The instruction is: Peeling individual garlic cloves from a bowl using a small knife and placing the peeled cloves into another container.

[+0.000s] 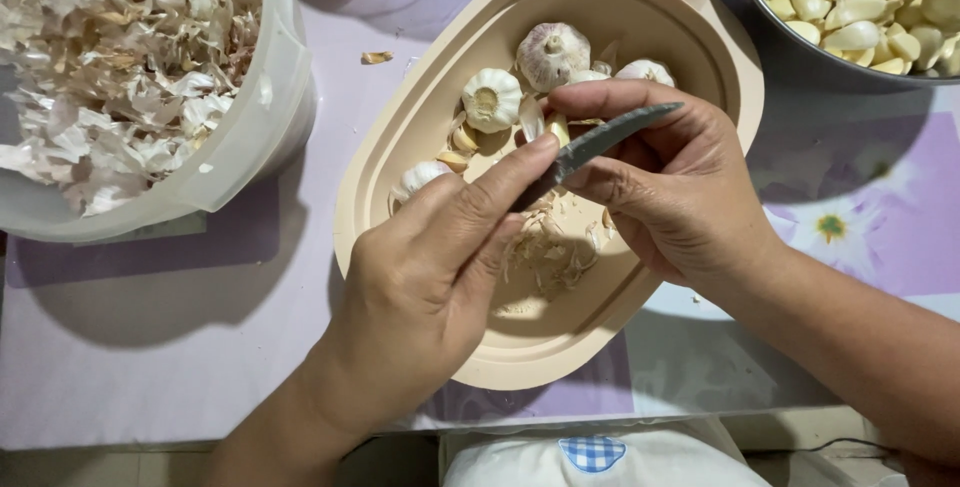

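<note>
My right hand (672, 182) grips a small grey knife (600, 139), its blade pointing up and to the right. A garlic clove (556, 128) sits between my right thumb and the fingertips of my left hand (440, 267), just above a beige oval tray (700, 37). Whole garlic bulbs (552, 52) and one more bulb (491, 99) lie in the tray's upper part. Loose papery skins (548, 252) have gathered on the tray floor under my hands.
A translucent plastic tub (255, 137) full of garlic skins stands at the upper left. A metal bowl (790, 42) of peeled cloves sits at the upper right. A floral purple and white cloth (860, 227) covers the table. The table's front edge runs along the bottom.
</note>
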